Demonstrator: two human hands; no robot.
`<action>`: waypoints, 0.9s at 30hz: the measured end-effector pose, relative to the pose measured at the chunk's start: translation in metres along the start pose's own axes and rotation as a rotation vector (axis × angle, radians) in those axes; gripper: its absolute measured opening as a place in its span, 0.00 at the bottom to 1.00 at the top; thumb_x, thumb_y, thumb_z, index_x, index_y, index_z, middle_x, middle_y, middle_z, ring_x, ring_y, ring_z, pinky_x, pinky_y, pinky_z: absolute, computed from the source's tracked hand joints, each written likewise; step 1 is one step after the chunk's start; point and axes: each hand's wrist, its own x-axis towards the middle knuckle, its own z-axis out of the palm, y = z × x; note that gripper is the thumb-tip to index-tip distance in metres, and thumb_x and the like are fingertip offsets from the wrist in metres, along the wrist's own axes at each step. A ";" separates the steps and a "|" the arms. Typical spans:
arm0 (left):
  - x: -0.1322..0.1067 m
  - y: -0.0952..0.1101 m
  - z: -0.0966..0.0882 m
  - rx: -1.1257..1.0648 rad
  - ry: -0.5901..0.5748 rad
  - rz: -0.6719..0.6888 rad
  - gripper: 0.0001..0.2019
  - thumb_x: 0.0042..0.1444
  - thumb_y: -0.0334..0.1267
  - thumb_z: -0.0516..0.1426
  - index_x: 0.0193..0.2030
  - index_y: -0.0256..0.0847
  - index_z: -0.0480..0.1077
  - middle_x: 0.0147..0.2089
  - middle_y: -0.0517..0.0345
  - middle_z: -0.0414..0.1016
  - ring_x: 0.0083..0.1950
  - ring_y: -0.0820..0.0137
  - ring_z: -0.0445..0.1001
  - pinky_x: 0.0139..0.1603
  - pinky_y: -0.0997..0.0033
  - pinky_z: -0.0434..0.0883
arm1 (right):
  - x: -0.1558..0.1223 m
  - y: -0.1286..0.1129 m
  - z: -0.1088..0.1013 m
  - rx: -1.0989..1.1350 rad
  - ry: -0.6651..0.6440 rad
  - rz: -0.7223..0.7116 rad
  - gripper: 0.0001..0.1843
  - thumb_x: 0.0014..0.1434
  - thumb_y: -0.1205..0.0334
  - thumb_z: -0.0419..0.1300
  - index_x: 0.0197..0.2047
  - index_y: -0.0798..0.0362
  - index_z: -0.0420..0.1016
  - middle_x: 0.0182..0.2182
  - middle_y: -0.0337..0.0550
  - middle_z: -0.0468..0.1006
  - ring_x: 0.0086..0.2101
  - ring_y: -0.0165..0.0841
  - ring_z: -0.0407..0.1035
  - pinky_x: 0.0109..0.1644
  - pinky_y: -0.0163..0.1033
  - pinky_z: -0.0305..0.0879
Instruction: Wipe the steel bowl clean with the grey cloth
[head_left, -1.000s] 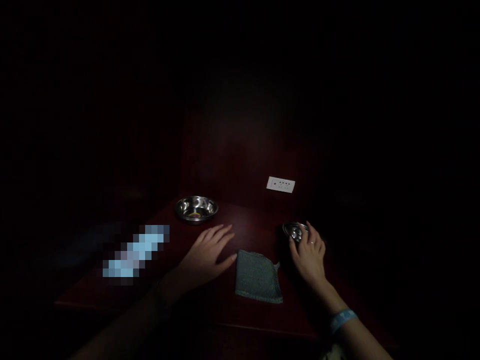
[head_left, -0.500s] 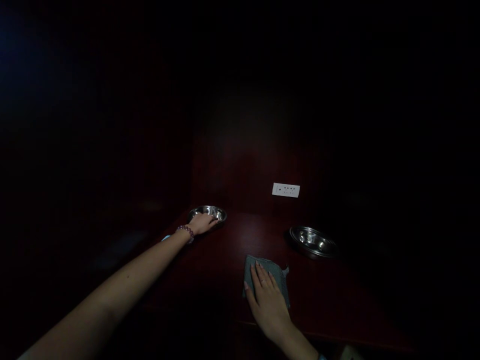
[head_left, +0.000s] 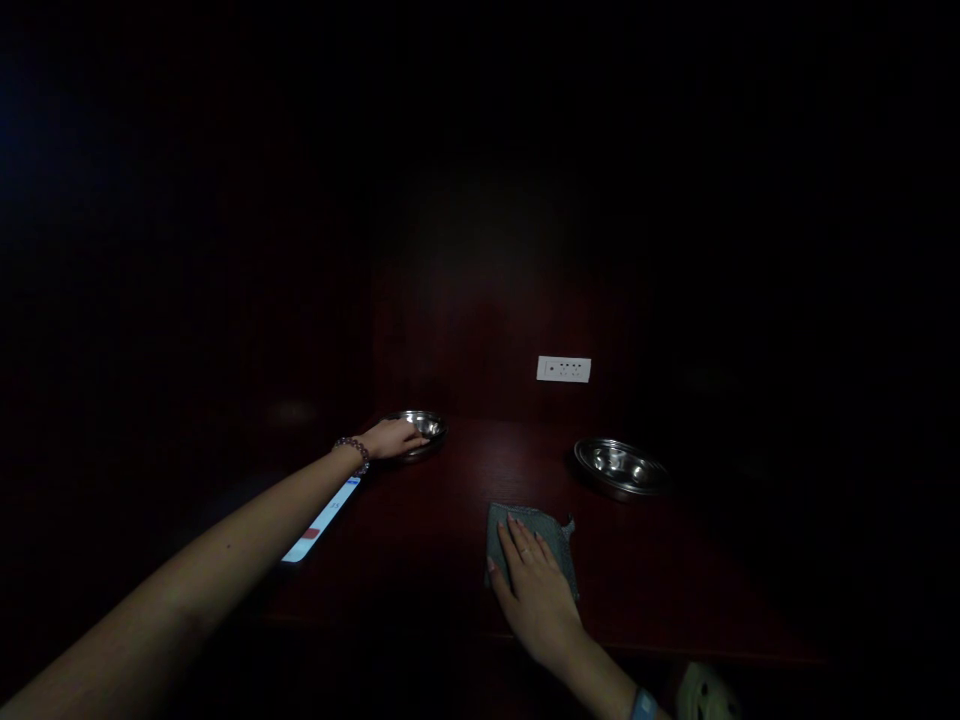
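My left hand (head_left: 388, 438), a beaded bracelet at its wrist, is at a shiny metal bowl (head_left: 431, 428) at the far left of the dark red table. Its fingers are bent over the near rim, and the hand hides part of the bowl. My right hand (head_left: 536, 590) lies flat on a folded grey-green cloth (head_left: 551, 530) near the table's front edge, fingers stretched out. To the right of the cloth stands a second metal bowl (head_left: 621, 468), which neither hand touches.
A phone with a lit screen (head_left: 330, 520) lies on the table (head_left: 442, 530) beside my left forearm. On the wall behind is a white socket plate (head_left: 564, 370). Below the front edge, at the lower right, a pale green thing (head_left: 705, 692) shows. The surroundings are very dark.
My left hand has shifted slightly left at the bowl, and more of the phone shows beside the forearm. The view has moved a little. My right hand stays on the cloth.
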 end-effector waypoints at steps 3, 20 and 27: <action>0.000 -0.001 -0.004 0.033 0.046 0.008 0.20 0.64 0.49 0.46 0.42 0.41 0.75 0.44 0.49 0.77 0.43 0.64 0.74 0.43 0.69 0.67 | 0.000 -0.002 -0.002 -0.018 -0.026 0.013 0.33 0.67 0.51 0.40 0.69 0.59 0.54 0.68 0.51 0.51 0.67 0.42 0.48 0.70 0.52 0.44; -0.029 0.070 -0.040 0.036 0.420 0.071 0.19 0.67 0.44 0.44 0.47 0.38 0.72 0.44 0.48 0.77 0.44 0.64 0.73 0.48 0.67 0.66 | 0.000 0.007 -0.009 0.038 -0.023 0.059 0.32 0.65 0.51 0.43 0.68 0.56 0.58 0.67 0.50 0.54 0.67 0.42 0.49 0.70 0.56 0.39; -0.074 0.166 -0.014 0.095 0.494 0.379 0.15 0.67 0.36 0.45 0.40 0.40 0.72 0.35 0.55 0.75 0.39 0.69 0.71 0.47 0.66 0.65 | 0.001 0.014 -0.032 0.981 0.319 0.251 0.42 0.64 0.36 0.31 0.68 0.55 0.58 0.64 0.49 0.62 0.63 0.40 0.58 0.67 0.48 0.53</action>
